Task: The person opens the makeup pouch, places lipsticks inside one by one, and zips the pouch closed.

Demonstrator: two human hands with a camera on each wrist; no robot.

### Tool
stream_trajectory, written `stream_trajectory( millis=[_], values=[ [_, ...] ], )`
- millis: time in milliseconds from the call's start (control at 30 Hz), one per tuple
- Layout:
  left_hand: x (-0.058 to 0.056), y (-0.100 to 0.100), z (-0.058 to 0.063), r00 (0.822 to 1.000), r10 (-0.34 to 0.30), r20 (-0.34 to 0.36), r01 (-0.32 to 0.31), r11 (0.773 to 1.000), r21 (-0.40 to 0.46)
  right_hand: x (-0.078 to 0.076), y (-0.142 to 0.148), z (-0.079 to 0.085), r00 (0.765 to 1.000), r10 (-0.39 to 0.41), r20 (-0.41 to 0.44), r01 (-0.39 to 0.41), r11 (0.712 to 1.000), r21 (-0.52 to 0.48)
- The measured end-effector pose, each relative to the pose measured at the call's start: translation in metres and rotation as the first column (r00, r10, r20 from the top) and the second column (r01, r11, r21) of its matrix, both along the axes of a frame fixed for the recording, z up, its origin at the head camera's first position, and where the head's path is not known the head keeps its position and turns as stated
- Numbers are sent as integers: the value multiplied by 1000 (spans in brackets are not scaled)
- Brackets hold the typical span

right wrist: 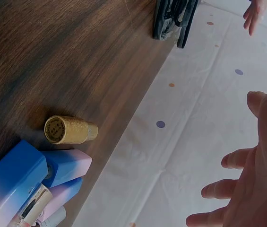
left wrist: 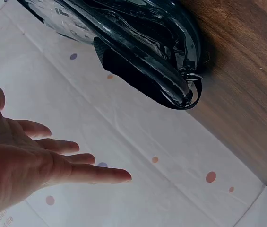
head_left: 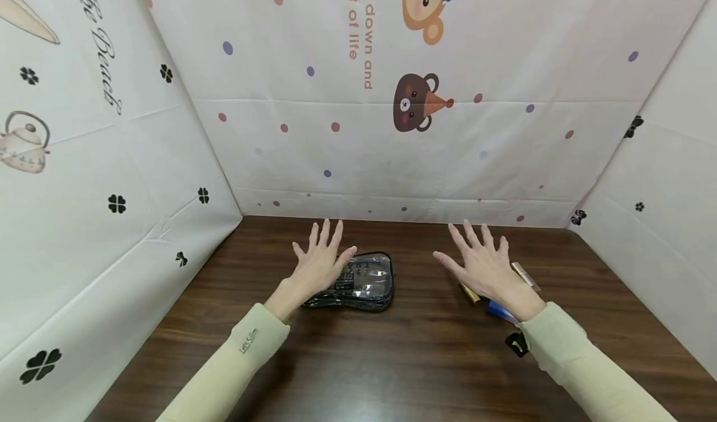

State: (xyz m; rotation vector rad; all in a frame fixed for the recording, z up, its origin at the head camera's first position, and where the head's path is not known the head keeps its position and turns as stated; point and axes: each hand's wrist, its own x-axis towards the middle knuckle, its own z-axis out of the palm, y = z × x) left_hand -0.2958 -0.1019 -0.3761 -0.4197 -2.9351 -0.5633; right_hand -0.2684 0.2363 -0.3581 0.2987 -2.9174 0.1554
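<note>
My left hand [head_left: 316,265] hovers with spread, straight fingers above a clear pouch [head_left: 372,279] with black trim and dark lettering. In the left wrist view the pouch [left wrist: 138,42] shows its zipper edge and a black side strap, apart from the hand [left wrist: 34,156]. My right hand [head_left: 487,269], fingers also spread, is over a group of small cosmetic items. The right wrist view shows a gold lipstick-like tube [right wrist: 72,130] lying on its side, blue-to-pink boxy pieces [right wrist: 15,179] and a pale tube with a shiny band [right wrist: 31,205]. Both hands hold nothing.
A dark wooden table [head_left: 358,360] carries everything. White printed cloth walls stand at the back [head_left: 358,148], left [head_left: 151,179] and right [head_left: 672,223]. A small black item with a yellow-green mark [head_left: 516,344] lies beside the right sleeve.
</note>
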Motion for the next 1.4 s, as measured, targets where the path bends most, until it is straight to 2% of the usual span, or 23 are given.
stream_trajectory(
  millis=[67, 200, 333, 433, 500, 633, 767, 833, 900, 933, 1033, 1133, 1233, 1400],
  values=[
    [0, 0, 0, 1000, -2, 1, 2, 1000, -1, 0, 0, 0, 1000, -2, 1, 2, 1000, 1],
    [-4, -4, 6, 999, 0, -38, -2, 998, -66, -1, -1, 2, 1000, 2, -4, -2, 1000, 3],
    [-14, -22, 13, 996, -35, -77, 23, 988, -153, -1, -2, 3, 1000, 10, -29, -10, 1000, 1],
    [-22, -43, 16, 997, -82, -5, 79, 973, -217, -1, -2, 3, 999, 15, -41, -16, 1000, -3],
    [-25, -55, 16, 990, -105, 91, 125, 960, -250, 0, -1, 3, 999, 15, -36, -15, 1000, -5],
    [-30, -71, 11, 954, -102, 281, 178, 949, -259, 1, -1, 3, 1000, 8, -14, -8, 1000, -7],
    [-31, -74, 2, 890, -92, 446, 209, 953, -220, 2, -1, 2, 1000, 20, -15, -20, 1000, -1],
    [-31, -75, -2, 863, -104, 494, 232, 951, -206, 2, -1, 1, 999, 31, -20, -31, 1000, 1],
    [-32, -75, -4, 853, -125, 507, 260, 944, -205, 2, -2, 1, 999, 40, -24, -40, 999, 1],
    [-32, -75, -5, 853, -142, 502, 275, 940, -202, 2, -2, 1, 999, 43, -27, -43, 999, -1],
    [-35, -77, -7, 870, -195, 452, 322, 920, -222, 1, -2, 2, 998, 49, -36, -49, 999, 0],
    [-38, -78, -9, 882, -231, 411, 344, 912, -225, -1, -2, 3, 998, 51, -44, -51, 999, 5],
    [-36, -75, -10, 899, -223, 377, 326, 916, -235, -1, -2, 3, 998, 57, -39, -56, 998, 3],
    [-29, -66, -11, 928, -226, 295, 309, 910, -276, 0, -2, 1, 998, 59, -22, -59, 998, -4]
  ],
)
